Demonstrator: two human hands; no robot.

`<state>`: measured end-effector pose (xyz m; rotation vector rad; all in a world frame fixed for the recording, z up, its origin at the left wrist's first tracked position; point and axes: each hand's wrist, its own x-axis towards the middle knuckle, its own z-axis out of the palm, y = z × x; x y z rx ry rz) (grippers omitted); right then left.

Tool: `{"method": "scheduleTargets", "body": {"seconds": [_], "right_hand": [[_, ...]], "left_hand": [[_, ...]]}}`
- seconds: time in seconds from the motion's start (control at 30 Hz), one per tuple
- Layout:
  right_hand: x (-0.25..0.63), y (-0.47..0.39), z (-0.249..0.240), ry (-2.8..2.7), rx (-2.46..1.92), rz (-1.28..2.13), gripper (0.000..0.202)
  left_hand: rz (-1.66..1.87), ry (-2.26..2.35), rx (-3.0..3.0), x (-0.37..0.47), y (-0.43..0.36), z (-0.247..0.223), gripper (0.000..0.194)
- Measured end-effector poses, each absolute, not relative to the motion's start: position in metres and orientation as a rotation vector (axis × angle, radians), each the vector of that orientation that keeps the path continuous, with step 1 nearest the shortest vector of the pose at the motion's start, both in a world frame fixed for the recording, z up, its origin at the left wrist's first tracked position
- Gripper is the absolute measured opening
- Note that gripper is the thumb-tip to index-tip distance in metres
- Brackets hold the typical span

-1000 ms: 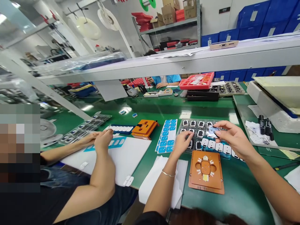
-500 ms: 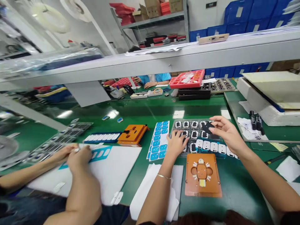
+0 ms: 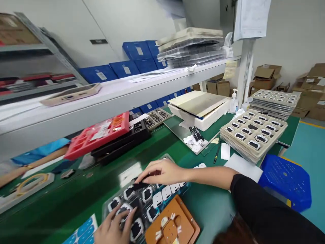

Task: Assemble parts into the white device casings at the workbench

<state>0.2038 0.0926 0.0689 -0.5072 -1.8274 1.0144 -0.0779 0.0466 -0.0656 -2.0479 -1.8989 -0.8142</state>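
A clear plastic tray [image 3: 105, 206] holds several white-framed parts with black centres. Over its back rows, my right hand [image 3: 162, 171] pinches a flat black piece [image 3: 141, 185] between thumb and fingers. My left hand [image 3: 114, 227] rests at the tray's near left part with its fingers spread, touching or just above the parts; no held object shows in it. A strip of white rounded labels [image 3: 166, 193] lies across the tray's right side. Close in front is an orange-brown fixture block [image 3: 188, 218], partly cut off by the lower edge of the view.
A blue label sheet [image 3: 83, 232] lies left of the tray. Red [image 3: 101, 134] and black trays are stacked behind. On the right are marker pens [image 3: 195, 134], stacked beige trays [image 3: 254, 132] of parts and a blue stool [image 3: 286, 179]. A co-worker's arm [image 3: 33, 166] shows far left.
The view has swung to the right, bringing the beige tray stacks and stool into sight. My right hand has come lower over the tray, closer to my left, still with the black piece.
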Motion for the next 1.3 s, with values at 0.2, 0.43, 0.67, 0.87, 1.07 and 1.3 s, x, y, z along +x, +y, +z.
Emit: {"method": "scheduleTargets", "body": {"seconds": [0.2,0.43,0.67,0.87,1.07,1.3], "right_hand": [[0.246,0.096,0.086,-1.633,-0.737,0.776,0.015],[0.292,0.129,0.018,-1.503,-1.271,0.825,0.026],[0.296,0.131,-0.035,-1.718,-1.618,0.870,0.026],[0.294,0.132,-0.046,-1.907,-1.700,0.724,0.024],[0.297,0.131,-0.052,-1.985,-1.644,0.528,0.023],[0.294,0.127,-0.031,-2.086,-1.320,0.255,0.022]], "left_hand": [[-0.958,-1.993,-2.033,-0.055,0.036,-0.043,0.046],[-1.144,-2.103,-2.012,-0.048,0.033,-0.041,0.050],[-1.271,-2.006,-2.106,-0.045,0.027,-0.042,0.044],[-1.375,-2.036,-2.017,-0.051,0.020,-0.035,0.049],[-1.515,-2.102,-1.926,-0.051,0.018,-0.032,0.048],[-2.039,-2.256,-1.305,-0.076,0.024,-0.034,0.028]]}}
